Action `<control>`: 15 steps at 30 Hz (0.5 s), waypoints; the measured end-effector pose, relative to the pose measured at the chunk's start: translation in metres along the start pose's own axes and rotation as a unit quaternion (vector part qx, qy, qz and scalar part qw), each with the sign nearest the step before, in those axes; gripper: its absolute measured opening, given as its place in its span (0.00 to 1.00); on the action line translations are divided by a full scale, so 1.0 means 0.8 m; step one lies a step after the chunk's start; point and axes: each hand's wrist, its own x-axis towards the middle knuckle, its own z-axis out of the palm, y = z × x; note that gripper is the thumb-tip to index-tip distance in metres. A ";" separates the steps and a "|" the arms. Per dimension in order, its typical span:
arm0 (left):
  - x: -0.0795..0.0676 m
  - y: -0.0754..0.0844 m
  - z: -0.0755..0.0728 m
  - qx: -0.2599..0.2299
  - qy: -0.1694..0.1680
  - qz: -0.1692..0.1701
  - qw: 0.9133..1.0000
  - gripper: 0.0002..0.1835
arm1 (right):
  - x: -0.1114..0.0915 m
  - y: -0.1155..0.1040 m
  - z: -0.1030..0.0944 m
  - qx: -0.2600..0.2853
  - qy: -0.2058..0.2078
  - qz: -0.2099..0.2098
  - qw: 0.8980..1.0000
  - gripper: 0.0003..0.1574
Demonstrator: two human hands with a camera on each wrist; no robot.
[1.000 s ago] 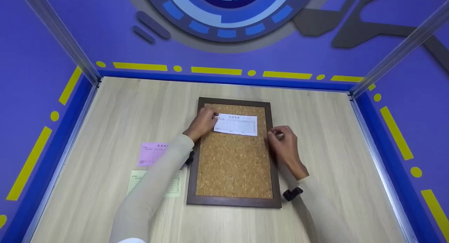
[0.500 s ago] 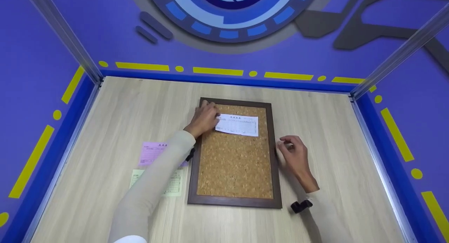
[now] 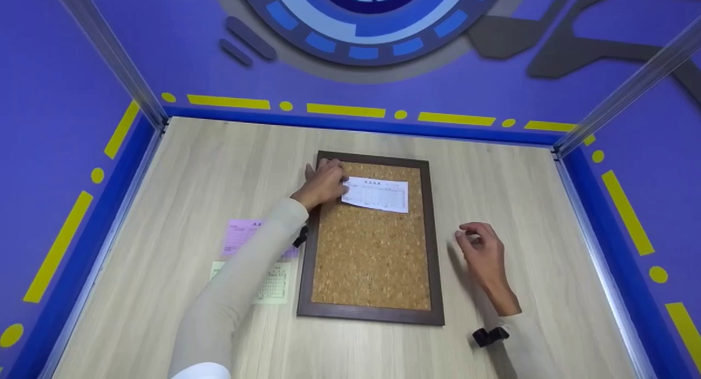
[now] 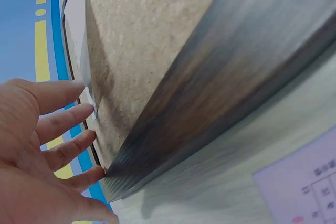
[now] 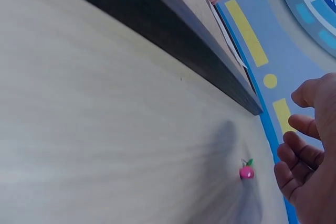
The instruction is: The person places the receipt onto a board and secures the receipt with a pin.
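A white printed slip point(image 3: 378, 195) lies across the upper part of a cork board point(image 3: 372, 258) with a dark brown frame. At its left end my left hand point(image 3: 324, 184) pinches the slip between thumb and index finger, the other fingers spread toward the board's upper left corner. In the left wrist view the slip point(image 4: 77, 19) lifts slightly off the cork. To the right of the board my right hand point(image 3: 484, 253) hovers over the table, fingers loosely curled and holding nothing. Beneath it, the right wrist view shows a small pink fruit-shaped piece point(image 5: 247, 171) with a green leaf.
A purple printed slip point(image 3: 238, 236) and a green printed slip point(image 3: 274, 286) lie left of the board, partly covered by the left sleeve. Blue panels point(image 3: 350, 88) with yellow marks wall the wooden table point(image 3: 219, 160) at the back and both sides.
My right hand has drawn away from the board's right edge, moving right and toward the person. My left hand stays at the white slip's left end, its outer fingers now reaching to the frame.
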 end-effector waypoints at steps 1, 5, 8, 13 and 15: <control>0.005 -0.005 0.003 0.005 -0.007 0.003 1.000 0.17 | -0.001 0.001 -0.002 -0.001 0.001 0.000 1.000 0.11; 0.013 -0.018 0.005 0.013 -0.032 0.009 0.999 0.20 | -0.004 0.003 -0.011 -0.004 0.004 0.000 1.000 0.10; 0.007 -0.015 -0.002 0.004 -0.039 0.009 0.999 0.21 | -0.006 0.005 -0.016 -0.007 0.007 -0.007 1.000 0.10; -0.016 0.003 -0.023 -0.035 -0.036 0.006 0.999 0.23 | -0.010 0.010 -0.023 -0.010 0.011 -0.012 1.000 0.11; -0.026 0.009 -0.031 -0.052 -0.034 0.006 0.998 0.24 | -0.012 0.012 -0.024 -0.010 0.011 -0.011 1.000 0.11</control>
